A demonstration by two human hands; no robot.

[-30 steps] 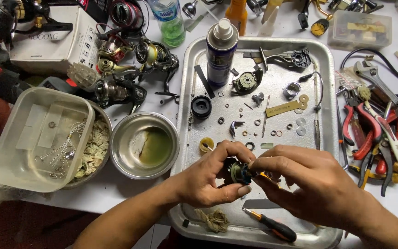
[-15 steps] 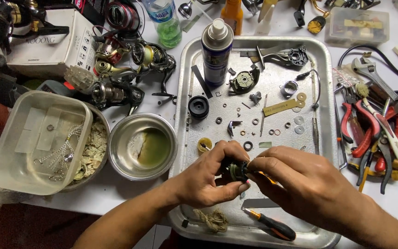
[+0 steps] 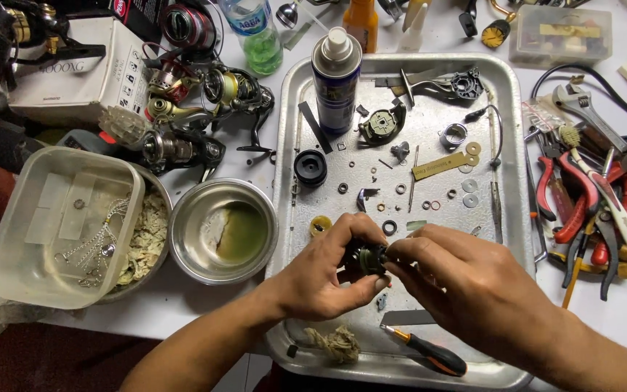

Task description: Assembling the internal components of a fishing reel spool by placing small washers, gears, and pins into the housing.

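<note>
A: What are the hands doing?

B: Both closed on one thing. Left hand point(image 3: 328, 272) pinches a small dark round metal reel part point(image 3: 366, 258) btwn thumb & fingers; right hand point(image 3: 466, 290) grips the same part from the other side w/ its fingertips. The part sits btwn the two hands, held just above the big silver metal tray point(image 3: 513, 239), near its front half.

A: What's around them?

B: Just below the right hand, lying in the tray: a screwdriver w/ black & orange handle point(image 3: 429, 352). Below the left hand, a frayed tan wad of rag point(image 3: 337, 343). Just beyond the hands, scattered small washers & rings point(image 3: 429, 196), plus a black round cap point(image 3: 310, 168). Farther beyond, a blue spray can w/ white cap point(image 3: 336, 76) stands upright in the tray.

A: Off the tray?

B: Left of the left hand, on the white counter point(image 3: 205, 305): a round steel bowl w/ greenish liquid point(image 3: 223, 231); further left, a clear plastic tub point(image 3: 63, 225). Right of the right hand, well apart: red-handled pliers point(image 3: 571, 196) among other tools. Far upper left, several fishing reels point(image 3: 197, 94) in a heap.
</note>
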